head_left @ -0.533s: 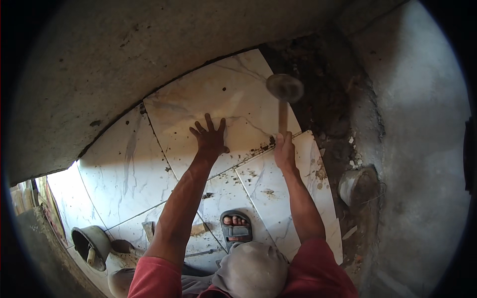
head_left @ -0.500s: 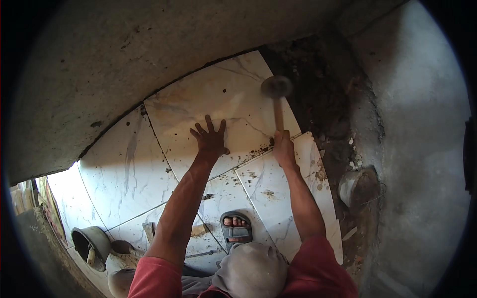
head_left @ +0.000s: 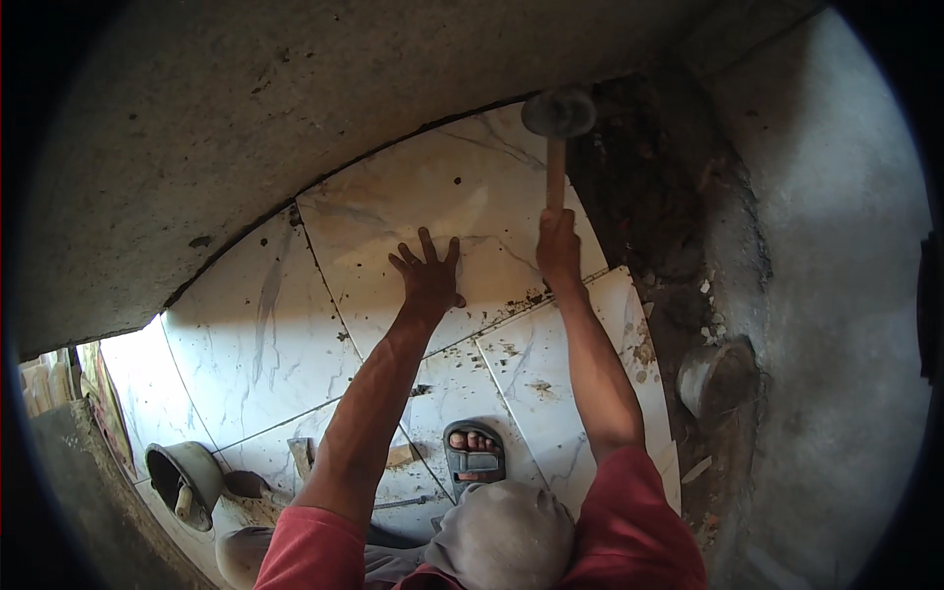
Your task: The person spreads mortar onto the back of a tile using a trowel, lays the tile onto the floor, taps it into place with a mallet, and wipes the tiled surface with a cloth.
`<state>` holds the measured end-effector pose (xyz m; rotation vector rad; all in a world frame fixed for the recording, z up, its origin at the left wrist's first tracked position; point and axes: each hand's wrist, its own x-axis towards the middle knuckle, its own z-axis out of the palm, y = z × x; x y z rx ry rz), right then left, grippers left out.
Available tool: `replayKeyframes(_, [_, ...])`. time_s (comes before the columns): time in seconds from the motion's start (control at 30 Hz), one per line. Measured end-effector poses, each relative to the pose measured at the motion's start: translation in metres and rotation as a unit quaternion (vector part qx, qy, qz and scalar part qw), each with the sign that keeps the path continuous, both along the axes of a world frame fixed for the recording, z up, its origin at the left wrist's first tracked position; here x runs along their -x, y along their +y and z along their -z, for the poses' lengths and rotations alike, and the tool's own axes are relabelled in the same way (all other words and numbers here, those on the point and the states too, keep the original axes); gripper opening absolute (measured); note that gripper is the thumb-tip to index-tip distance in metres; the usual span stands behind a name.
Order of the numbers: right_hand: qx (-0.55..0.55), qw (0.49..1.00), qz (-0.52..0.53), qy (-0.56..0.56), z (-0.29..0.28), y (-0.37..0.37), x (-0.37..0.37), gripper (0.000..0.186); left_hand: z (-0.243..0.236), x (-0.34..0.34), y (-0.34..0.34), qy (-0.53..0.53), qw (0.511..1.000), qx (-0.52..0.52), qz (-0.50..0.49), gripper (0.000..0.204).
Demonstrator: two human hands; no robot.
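Observation:
My left hand (head_left: 431, 282) lies on a marbled white floor tile (head_left: 393, 211), its fingers spread wide. My right hand (head_left: 559, 248) is closed round the wooden handle of a rubber mallet (head_left: 559, 114). The mallet's dark, round head is over the far right corner of that same tile, slightly blurred; I cannot tell whether it touches. Crumbs of mortar are scattered along the joint between this tile and the nearer one (head_left: 560, 383).
Rough dark mortar (head_left: 649, 187) borders the tiles on the right, beside a grey wall (head_left: 836, 246). A bucket (head_left: 716, 378) stands there. Another bucket (head_left: 192, 482) lies tipped at the lower left. A concrete face (head_left: 295, 118) runs along the far side. My sandalled foot (head_left: 474, 452) rests on the tiles.
My right hand and the mallet have moved farther away, toward the tile's far right corner. The left hand stays spread on the tile. The whole view has shifted slightly.

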<state>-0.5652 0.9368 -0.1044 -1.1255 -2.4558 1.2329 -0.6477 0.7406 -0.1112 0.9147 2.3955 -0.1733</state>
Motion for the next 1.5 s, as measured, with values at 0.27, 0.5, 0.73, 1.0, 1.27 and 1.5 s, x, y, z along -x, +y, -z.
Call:
replayKeyframes(0.27, [0.037,0.997,-0.004,0.07,0.001,-0.013,0.025,0.033,-0.003,0.0,0.005,-0.007,1.0,0.005,0.001,0.112])
replayKeyframes(0.5, [-0.018,0.997,-0.067,0.024,-0.002,-0.042,0.041,0.033,0.0,0.005,0.0,0.002,1.0,0.005,-0.005,0.112])
replayKeyframes(0.73, [-0.02,0.989,-0.146,-0.015,0.002,-0.065,0.048,0.038,0.0,0.003,-0.004,-0.016,1.0,-0.01,-0.013,0.111])
replayKeyframes(1.0, [-0.076,0.98,-0.176,-0.049,0.019,-0.05,0.04,0.037,-0.004,-0.004,0.006,-0.022,1.0,-0.012,-0.001,0.111])
replayKeyframes(1.27, [-0.055,0.973,-0.224,-0.026,0.013,-0.073,0.059,0.038,-0.002,0.002,0.002,-0.027,1.0,-0.003,-0.012,0.109])
replayKeyframes(1.5, [-0.063,0.955,-0.289,0.002,-0.002,-0.085,0.068,0.039,0.001,0.003,0.004,-0.021,0.999,0.035,-0.004,0.108])
